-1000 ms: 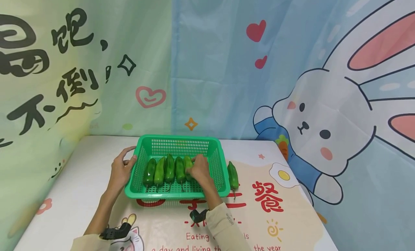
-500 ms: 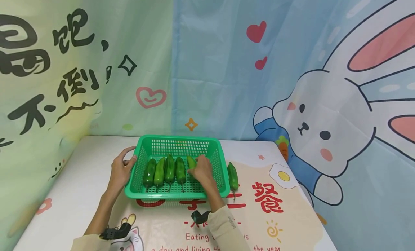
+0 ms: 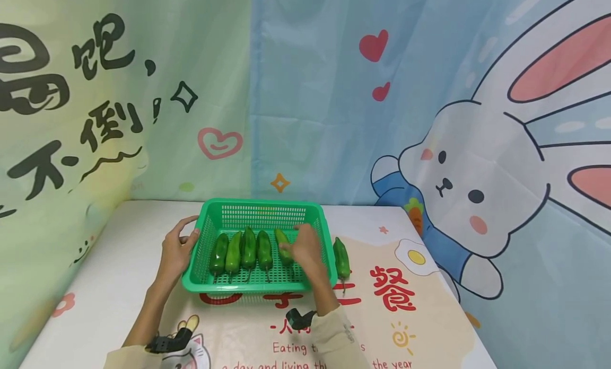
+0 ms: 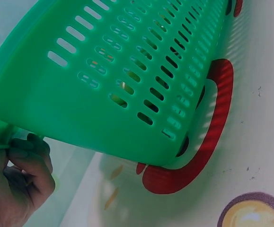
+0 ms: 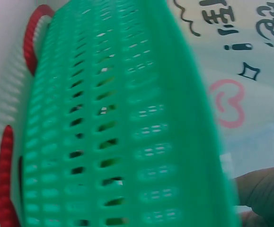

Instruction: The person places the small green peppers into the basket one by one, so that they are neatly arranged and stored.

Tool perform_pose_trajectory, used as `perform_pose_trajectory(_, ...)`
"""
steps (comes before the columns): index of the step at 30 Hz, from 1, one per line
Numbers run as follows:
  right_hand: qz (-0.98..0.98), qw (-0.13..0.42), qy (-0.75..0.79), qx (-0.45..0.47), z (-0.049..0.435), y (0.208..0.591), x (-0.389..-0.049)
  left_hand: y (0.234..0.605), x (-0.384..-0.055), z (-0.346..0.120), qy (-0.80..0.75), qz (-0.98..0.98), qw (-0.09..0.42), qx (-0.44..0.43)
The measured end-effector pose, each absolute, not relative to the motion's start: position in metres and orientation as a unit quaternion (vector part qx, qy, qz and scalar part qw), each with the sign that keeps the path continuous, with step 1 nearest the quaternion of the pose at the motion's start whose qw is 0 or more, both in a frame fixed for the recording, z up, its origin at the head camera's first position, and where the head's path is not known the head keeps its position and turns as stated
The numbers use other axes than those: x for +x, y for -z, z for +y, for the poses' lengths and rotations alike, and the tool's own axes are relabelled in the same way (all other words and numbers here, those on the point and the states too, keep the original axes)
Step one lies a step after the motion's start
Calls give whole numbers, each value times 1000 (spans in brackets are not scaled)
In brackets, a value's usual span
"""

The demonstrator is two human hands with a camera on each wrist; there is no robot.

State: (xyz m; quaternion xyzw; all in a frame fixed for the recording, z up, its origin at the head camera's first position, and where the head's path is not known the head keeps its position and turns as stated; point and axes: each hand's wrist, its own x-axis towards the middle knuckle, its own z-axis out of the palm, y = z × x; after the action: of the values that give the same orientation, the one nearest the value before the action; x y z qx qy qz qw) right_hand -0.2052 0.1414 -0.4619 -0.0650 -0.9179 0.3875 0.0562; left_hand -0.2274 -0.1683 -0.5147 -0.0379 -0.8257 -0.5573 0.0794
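Note:
A green plastic basket (image 3: 258, 288) with slotted walls stands on the table. Several green chili peppers (image 3: 249, 247) lie side by side in it, stems toward the person. My left hand (image 3: 175, 252) holds the basket's left rim; in the left wrist view its curled fingers (image 4: 32, 158) are at the rim's edge. Over the right part of the basket is my right hand (image 3: 307, 248), thumb and fingers spread, just right of the rightmost pepper (image 3: 283, 244) and holding nothing. The right wrist view shows mostly the basket wall (image 5: 103, 118), with part of the hand at the edge.
One more green chili pepper (image 3: 341, 258) lies on the printed tablecloth (image 3: 382, 332) just outside the basket's right side. A cloth backdrop (image 3: 305, 93) with a rabbit print hangs behind the table's far edge.
My right hand has let go of the rightmost pepper and moved right, leaving it slightly apart from the others. The left hand stays on the basket rim.

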Motion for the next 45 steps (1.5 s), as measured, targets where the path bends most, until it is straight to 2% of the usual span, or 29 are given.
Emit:
perform_pose_trajectory(11, -908, 111, -401, -53, 165, 437, -193, 514, -228, -169, 554, -827, 86, -41)
perform_pose_trajectory(18, -893, 131, -427, -62, 191, 435, -184, 515, -225, -169, 555, -827, 81, -39)
perform_pose_trajectory(36, -869, 156, -456, -109, 253, 435, -165, 513, -227, -167, 550, -831, 77, -33)
perform_pose_trajectory(45, -863, 124, -453, -185, 276, 452, -164, 512, -226, -167, 549, -831, 78, -34)
